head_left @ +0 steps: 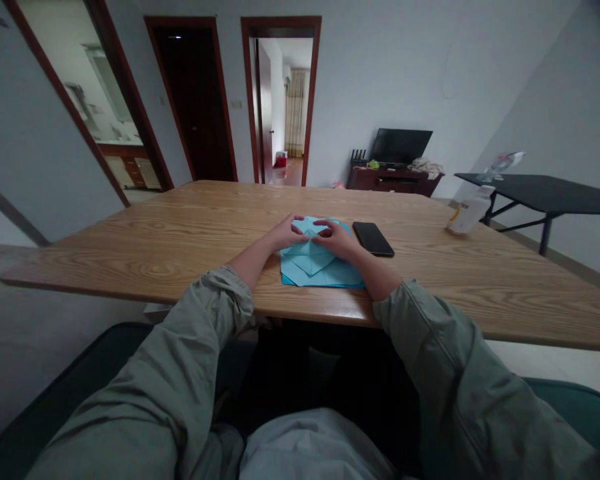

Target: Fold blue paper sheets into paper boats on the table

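Note:
A folded sheet of light blue paper point(310, 260), creased into angled flaps with a point toward me, lies before me near the table's front edge. Beneath it a darker blue sheet point(289, 281) shows along the lower edge. My left hand point(284, 233) holds the folded paper from the left, thumb and fingers bent around its upper part. From the right, my right hand point(336, 240) grips the same part, its thumb tip close to the left thumb at the middle crease. What lies under the fingertips is partly hidden.
A black phone point(373, 239) lies just right of the paper on the wooden table point(170, 233). Farther right stands a white bottle point(470, 211). Beyond the table are a black folding table point(555, 190) with a clear plastic item, and a television point(401, 147) on a dark cabinet.

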### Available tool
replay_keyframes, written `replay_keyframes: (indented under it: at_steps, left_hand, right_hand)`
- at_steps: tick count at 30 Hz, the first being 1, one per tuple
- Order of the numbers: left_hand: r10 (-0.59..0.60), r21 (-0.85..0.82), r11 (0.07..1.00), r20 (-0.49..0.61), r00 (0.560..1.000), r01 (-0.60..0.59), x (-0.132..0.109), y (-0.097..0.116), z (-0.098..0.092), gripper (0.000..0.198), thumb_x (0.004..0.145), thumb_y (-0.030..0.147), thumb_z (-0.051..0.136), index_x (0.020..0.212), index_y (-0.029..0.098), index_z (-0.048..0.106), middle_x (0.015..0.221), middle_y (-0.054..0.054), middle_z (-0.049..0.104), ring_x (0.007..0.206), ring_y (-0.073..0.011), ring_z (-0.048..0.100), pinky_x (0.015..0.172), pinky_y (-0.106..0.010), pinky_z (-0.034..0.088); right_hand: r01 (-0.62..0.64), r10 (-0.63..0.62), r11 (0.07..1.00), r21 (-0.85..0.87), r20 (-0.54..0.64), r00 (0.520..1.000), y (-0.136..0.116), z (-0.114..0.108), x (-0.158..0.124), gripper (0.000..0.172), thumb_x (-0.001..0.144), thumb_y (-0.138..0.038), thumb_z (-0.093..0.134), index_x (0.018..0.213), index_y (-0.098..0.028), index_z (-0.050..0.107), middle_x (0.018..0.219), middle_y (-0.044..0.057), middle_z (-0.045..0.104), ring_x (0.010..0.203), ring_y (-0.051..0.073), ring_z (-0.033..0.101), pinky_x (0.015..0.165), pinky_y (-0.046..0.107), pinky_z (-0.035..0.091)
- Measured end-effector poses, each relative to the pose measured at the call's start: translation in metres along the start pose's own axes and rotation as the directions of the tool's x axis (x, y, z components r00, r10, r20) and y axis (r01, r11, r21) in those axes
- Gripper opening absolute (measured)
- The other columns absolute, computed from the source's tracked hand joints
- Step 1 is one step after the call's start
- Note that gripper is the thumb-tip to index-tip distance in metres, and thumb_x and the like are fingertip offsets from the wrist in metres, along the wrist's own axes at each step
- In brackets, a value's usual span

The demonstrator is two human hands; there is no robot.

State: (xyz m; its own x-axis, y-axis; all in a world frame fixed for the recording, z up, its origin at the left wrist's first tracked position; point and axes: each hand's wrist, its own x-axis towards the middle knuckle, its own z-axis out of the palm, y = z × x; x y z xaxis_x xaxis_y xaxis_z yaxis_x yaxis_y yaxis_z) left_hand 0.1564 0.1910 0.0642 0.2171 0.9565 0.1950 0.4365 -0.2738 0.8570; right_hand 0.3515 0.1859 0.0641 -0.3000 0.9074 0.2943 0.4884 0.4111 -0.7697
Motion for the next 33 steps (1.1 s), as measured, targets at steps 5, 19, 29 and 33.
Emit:
replay_keyframes:
  at_steps: [5, 19, 29, 33]
  left_hand:
    - [-0.016, -0.084, 0.996, 0.049, 0.999, 0.020, -0.0015, 0.0029, -0.0028, 0.037, 0.073, 0.030, 0.073, 0.103, 0.016, 0.056, 0.073, 0.001, 0.059, 0.059, -0.0091, 0.051, 0.059, -0.023, 0.040]
    - [0.208, -0.206, 0.953, -0.091, 0.974, -0.223, -0.0009, 0.0011, -0.0060, 0.047, 0.063, 0.037, 0.079, 0.100, 0.014, 0.061, 0.076, -0.002, 0.066, 0.062, -0.0102, 0.057, 0.057, -0.021, 0.041]
    - [0.097, -0.349, 0.932, -0.027, 0.995, -0.100, 0.0004, 0.0010, 0.0004, 0.054, 0.056, 0.034, 0.085, 0.100, 0.011, 0.064, 0.070, -0.001, 0.066, 0.059, -0.0101, 0.057, 0.058, -0.022, 0.042]
    - [0.097, -0.401, 0.914, 0.064, 0.993, -0.064, 0.0007, 0.0028, 0.0031, 0.044, 0.056, 0.036, 0.084, 0.085, 0.009, 0.065, 0.072, -0.003, 0.067, 0.060, -0.0109, 0.058, 0.059, -0.024, 0.043]
  right_hand:
    - [0.053, -0.049, 0.988, 0.148, -0.032, 0.998, -0.0028, -0.0023, -0.0019, 0.040, 0.074, -0.031, 0.068, 0.110, -0.018, 0.059, 0.079, 0.000, 0.066, 0.069, 0.012, 0.059, 0.062, 0.022, 0.045]
    - [0.205, -0.194, 0.976, 0.073, -0.131, 0.972, 0.0033, -0.0039, 0.0025, 0.031, 0.075, -0.039, 0.066, 0.098, -0.019, 0.070, 0.082, 0.003, 0.066, 0.073, 0.014, 0.057, 0.066, 0.025, 0.045]
    - [0.226, -0.218, 0.970, 0.091, -0.089, 0.972, -0.0034, -0.0021, -0.0027, 0.030, 0.076, -0.039, 0.065, 0.097, -0.018, 0.070, 0.083, 0.004, 0.068, 0.072, 0.014, 0.058, 0.066, 0.026, 0.045]
    - [0.225, -0.216, 0.972, 0.063, -0.123, 0.969, -0.0047, -0.0016, -0.0034, 0.033, 0.075, -0.039, 0.067, 0.101, -0.018, 0.068, 0.088, 0.005, 0.068, 0.075, 0.016, 0.060, 0.068, 0.028, 0.047]
